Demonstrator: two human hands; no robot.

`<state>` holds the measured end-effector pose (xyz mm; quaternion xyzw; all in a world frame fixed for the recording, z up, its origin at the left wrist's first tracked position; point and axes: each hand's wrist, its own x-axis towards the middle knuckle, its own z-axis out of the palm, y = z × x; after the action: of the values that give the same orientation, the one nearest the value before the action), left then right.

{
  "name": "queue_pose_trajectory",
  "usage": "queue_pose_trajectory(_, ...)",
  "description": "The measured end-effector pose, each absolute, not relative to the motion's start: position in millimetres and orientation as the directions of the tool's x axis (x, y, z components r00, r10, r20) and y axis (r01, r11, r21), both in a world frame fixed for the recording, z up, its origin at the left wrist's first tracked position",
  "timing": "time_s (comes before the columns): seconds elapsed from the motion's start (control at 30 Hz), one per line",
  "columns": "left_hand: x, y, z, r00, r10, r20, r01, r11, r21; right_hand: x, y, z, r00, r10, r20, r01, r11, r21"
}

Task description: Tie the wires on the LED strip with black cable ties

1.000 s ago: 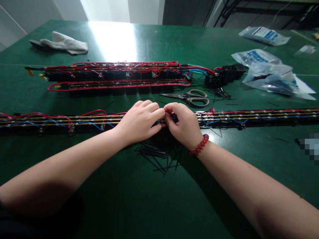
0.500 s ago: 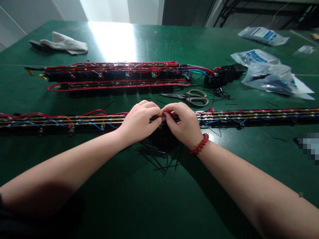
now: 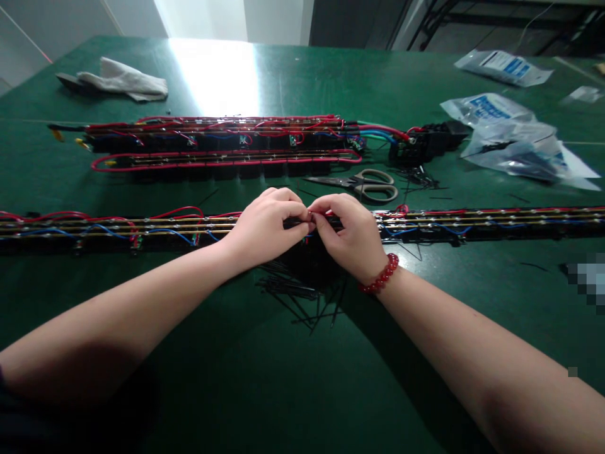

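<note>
My left hand (image 3: 271, 226) and my right hand (image 3: 354, 234) meet over a long black strip (image 3: 425, 232) that carries brass-coloured rods and red and blue wires. Both are closed in a pinch, fingertips touching or almost touching. Whatever they hold between them is too small and too covered to make out. The strip's middle part is hidden under my fingers. Just below my hands lies a loose pile of thin black cable ties (image 3: 290, 289) on the green table (image 3: 227, 378). Scissors (image 3: 373, 185) with grey handles lie beyond my right hand.
Behind the strip are more wired bar assemblies (image 3: 212, 133), joined by thick coloured cables to a black connector block (image 3: 425, 144). Several clear plastic bags (image 3: 520, 142) lie at the right. A whitish cloth glove (image 3: 125, 81) lies at the far left. Black offcuts (image 3: 420, 176) are scattered near the scissors.
Both hands stay pinched at the same place on the strip, with only a very slight shift of the fingers. The whole view has moved a little.
</note>
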<state>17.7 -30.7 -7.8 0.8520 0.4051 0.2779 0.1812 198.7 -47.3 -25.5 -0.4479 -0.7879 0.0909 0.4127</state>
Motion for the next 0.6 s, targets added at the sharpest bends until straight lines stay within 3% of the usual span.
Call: queue_pose_trajectory(0.6, 16.8, -27.9, -10.3, 0.497, 0.815, 0.297, 0.642, -0.576, 0.506, 200.7, -46.7, -25.5, -0.288, 0.770, 0.569, 0.607, 0.606, -0.514)
